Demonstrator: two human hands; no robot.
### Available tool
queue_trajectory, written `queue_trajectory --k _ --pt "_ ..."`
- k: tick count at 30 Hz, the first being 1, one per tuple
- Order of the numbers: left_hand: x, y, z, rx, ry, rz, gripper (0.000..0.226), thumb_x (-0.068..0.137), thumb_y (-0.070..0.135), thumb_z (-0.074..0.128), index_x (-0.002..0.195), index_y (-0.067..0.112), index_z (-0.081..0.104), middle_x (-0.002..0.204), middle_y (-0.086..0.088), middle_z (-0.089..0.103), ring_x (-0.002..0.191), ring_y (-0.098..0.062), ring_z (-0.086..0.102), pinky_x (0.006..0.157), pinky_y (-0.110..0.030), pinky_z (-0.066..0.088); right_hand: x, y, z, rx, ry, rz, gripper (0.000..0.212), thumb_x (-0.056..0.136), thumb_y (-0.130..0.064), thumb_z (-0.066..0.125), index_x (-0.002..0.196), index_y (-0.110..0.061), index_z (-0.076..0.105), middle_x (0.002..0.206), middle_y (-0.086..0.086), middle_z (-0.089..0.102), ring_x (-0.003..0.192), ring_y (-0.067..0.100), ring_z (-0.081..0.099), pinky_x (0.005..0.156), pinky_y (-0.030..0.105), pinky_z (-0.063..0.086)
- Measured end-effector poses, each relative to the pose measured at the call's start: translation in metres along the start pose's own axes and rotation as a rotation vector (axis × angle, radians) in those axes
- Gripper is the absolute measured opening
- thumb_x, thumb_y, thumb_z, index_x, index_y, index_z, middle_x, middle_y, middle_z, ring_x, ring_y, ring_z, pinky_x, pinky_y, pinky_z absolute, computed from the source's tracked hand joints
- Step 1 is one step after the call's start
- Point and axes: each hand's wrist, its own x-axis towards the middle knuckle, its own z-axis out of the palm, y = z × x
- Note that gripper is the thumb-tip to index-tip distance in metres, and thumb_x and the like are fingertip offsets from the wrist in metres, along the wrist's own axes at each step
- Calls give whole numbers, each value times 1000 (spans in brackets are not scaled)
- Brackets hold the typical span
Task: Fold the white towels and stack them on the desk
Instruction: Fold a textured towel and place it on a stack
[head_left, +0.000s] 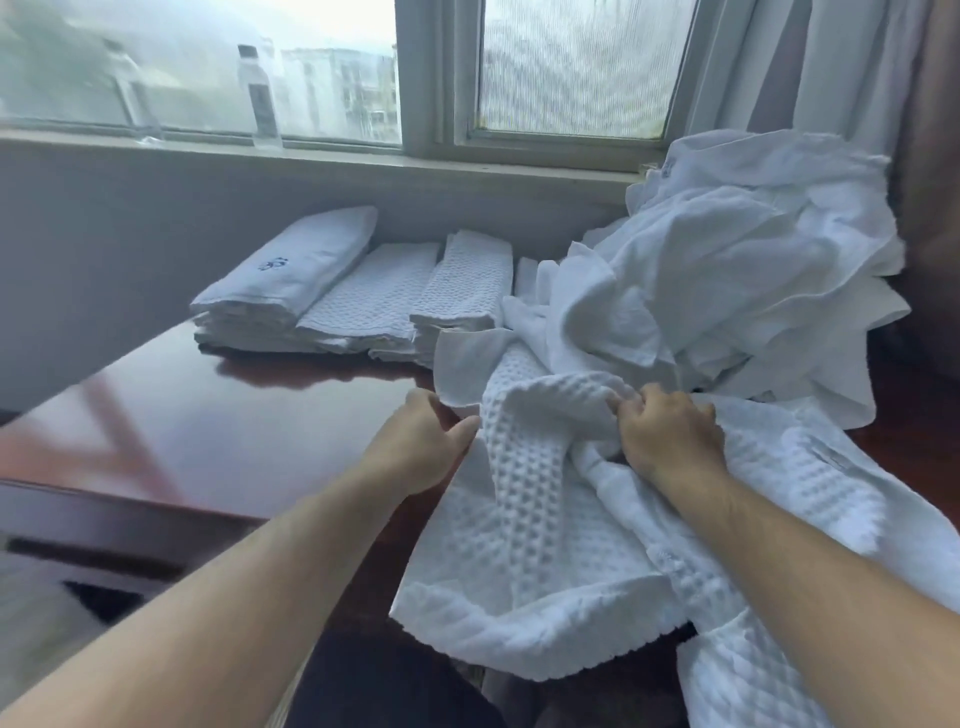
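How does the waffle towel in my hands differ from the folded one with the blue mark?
The waffle towel lies crumpled and unfolded at the desk's near edge, gripped by both hands; the marked towel is neatly folded atop a stack by the wall. The first has a waffle weave, the second looks smooth. Both are white.

White waffle-weave towel (524, 545) — reddish-brown, perhaps mahogany, desk (218, 415).

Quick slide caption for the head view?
Both hands grip a waffle towel on the desk, folded stacks behind.
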Motion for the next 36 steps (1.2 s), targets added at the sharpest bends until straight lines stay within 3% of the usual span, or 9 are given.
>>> queue_trajectory --k 3,8,12,15,21,24,28,32,36 --pt "0 19 10 0 -99 -48 75 93 43 65 152 12 29 129 -6 63 116 -23 61 89 -30 47 -6 3 0 57 28 -8 50 101 -51 23 106 -13 55 120 13 59 117 39 44 95 51 38" --pt "-7 50 21 -437 -212 -181 77 94 33 65 157 21 22 112 3 62 102 -16 64 88 -32 54 -13 2 0 162 64 -10 38 104 -38 27 102 -11 54 106 9 60 102 33 48 80 42 38" --pt "-12 38 17 -499 -210 -130 73 90 1 57 153 29 31 105 -14 68 92 -28 70 87 -47 59 -16 -5 0 206 73 -82 35 106 -43 30 88 -20 48 79 1 58 67 13 48 54 32 29" --pt "-5 19 -12 -278 -42 1 63 84 -5 44 133 33 58 82 0 65 58 -5 59 49 -23 47 -18 -15 -1 197 76 -152 35 105 -47 33 86 -22 48 72 -3 56 65 15 51 53 31 29" --pt "5 -40 -81 427 205 34 57 80 -3 51 108 43 72 111 4 50 112 -23 56 86 -33 45 -14 -45 -4 214 178 -195 33 104 -36 42 108 -12 65 111 14 65 109 39 52 89 41 40" --pt "2 -45 -79 633 233 -14 57 81 5 60 126 40 63 123 1 47 116 -28 48 93 -39 43 -12 -53 1 173 -105 -205 37 103 -39 44 126 -16 59 126 13 62 119 37 52 99 41 41" --pt "-2 -11 -42 469 405 333 46 87 12 59 126 34 65 136 1 49 126 -25 39 102 -43 32 -18 -41 -6 215 -283 -262 66 94 -35 61 153 -22 36 152 7 38 136 27 43 110 35 36" --pt "0 34 11 323 97 617 32 94 36 62 126 36 64 140 2 50 130 -23 46 109 -37 34 -23 1 -28 70 -159 -108 44 88 -42 68 119 -22 45 127 8 44 101 29 53 79 37 44" --pt "6 52 65 586 -85 639 64 91 68 47 150 49 30 167 1 10 153 -21 9 121 -45 16 -32 50 -52 -321 -343 21 48 98 -55 46 118 -13 58 121 13 61 101 30 58 76 35 45"
